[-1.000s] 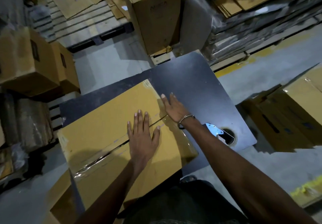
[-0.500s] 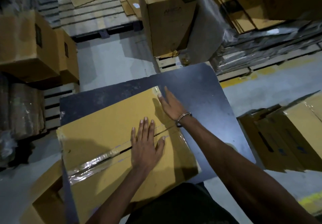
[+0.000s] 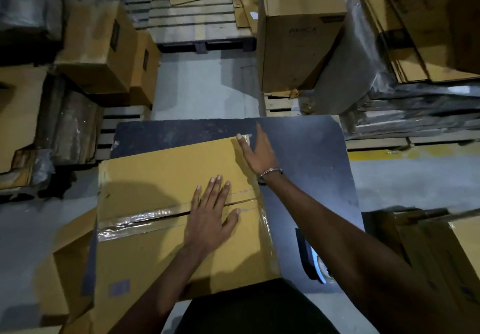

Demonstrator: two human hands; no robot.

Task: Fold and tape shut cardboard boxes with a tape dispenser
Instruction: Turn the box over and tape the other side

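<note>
The box [image 3: 166,177] is pinned on the dark surface [image 3: 311,157] beneath both grips: the left hand [image 3: 210,219] lies flat across the taped seam [image 3: 145,219], the right hand [image 3: 259,149] flat at the far corner; the tape should be smoothed outward with firm, even pressure

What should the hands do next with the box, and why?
Probably the right hand should press the tape end down over the box's far corner. The left hand lies flat on the taped seam, steadying the box, and the dispenser lies aside on the table.
</note>
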